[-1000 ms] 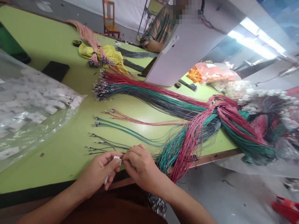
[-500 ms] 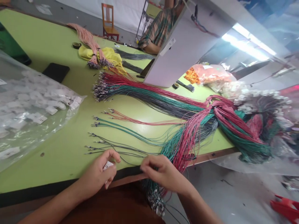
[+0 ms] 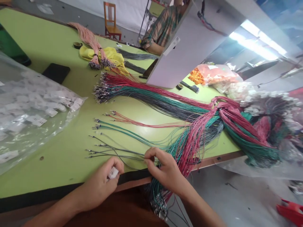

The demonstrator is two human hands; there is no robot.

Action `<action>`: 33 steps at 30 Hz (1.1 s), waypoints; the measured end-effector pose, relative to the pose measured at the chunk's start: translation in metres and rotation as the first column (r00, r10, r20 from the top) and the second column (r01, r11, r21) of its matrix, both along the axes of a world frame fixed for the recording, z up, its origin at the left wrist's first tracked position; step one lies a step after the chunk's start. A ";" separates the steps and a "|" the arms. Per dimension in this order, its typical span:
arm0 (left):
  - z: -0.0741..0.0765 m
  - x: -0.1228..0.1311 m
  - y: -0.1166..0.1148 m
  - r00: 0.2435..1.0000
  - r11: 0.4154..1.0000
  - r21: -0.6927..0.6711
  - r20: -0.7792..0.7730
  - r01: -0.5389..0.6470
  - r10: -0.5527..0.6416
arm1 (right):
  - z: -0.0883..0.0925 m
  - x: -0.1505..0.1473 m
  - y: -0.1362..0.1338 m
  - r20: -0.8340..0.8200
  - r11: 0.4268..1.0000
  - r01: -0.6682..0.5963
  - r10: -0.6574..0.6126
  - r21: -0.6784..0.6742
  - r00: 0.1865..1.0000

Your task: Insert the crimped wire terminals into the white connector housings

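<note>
My left hand (image 3: 101,183) is closed around a small white plastic connector (image 3: 113,172) near the table's front edge. My right hand (image 3: 167,168), thumb and forefinger pinched, grips a black wire among the loose black wires (image 3: 118,154). One black wire tip (image 3: 101,134) is blurred and raised off the others. Farther back lie a few green wires (image 3: 123,130) and red wires (image 3: 132,123), all with metal terminals at their left ends. Whatever sits deeper in either palm is hidden.
A thick red, green and black wire bundle (image 3: 146,94) stretches across the table. Clear bag (image 3: 44,126) with white connectors lies left, near a black phone (image 3: 56,73). A grey panel (image 3: 175,66) stands behind; a person in a plaid sleeve (image 3: 156,30) sits beyond. Wires hang over the front edge.
My right hand has moved slightly up onto the black wires and pinched one; its tip has lifted. My left fingers have closed more around the white connector.
</note>
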State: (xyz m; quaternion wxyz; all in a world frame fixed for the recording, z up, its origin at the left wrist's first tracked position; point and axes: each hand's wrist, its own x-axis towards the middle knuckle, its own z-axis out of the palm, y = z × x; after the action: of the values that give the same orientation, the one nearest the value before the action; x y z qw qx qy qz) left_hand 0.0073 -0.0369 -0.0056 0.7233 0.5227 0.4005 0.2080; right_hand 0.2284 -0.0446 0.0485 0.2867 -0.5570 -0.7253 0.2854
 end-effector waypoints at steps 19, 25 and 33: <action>-0.017 0.006 -0.001 0.971 0.949 -0.250 0.087 -0.195 0.222 | -0.018 -0.029 0.000 -0.160 0.987 0.108 -0.127 -0.121 0.979; -0.008 0.007 0.002 0.949 0.918 -0.297 0.088 -0.264 0.302 | -0.020 -0.025 -0.001 -0.112 0.992 0.106 -0.114 -0.072 0.987; -0.011 0.005 0.000 0.953 0.923 -0.310 0.122 -0.230 0.279 | -0.019 -0.029 0.002 -0.147 0.996 0.075 -0.083 -0.057 0.986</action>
State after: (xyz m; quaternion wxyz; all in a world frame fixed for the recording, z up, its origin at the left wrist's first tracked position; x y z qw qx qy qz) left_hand 0.0121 -0.0365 -0.0164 0.7897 0.3346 0.4305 0.2812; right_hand 0.1990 -0.0431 0.0292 0.3369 -0.5697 -0.6716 0.3331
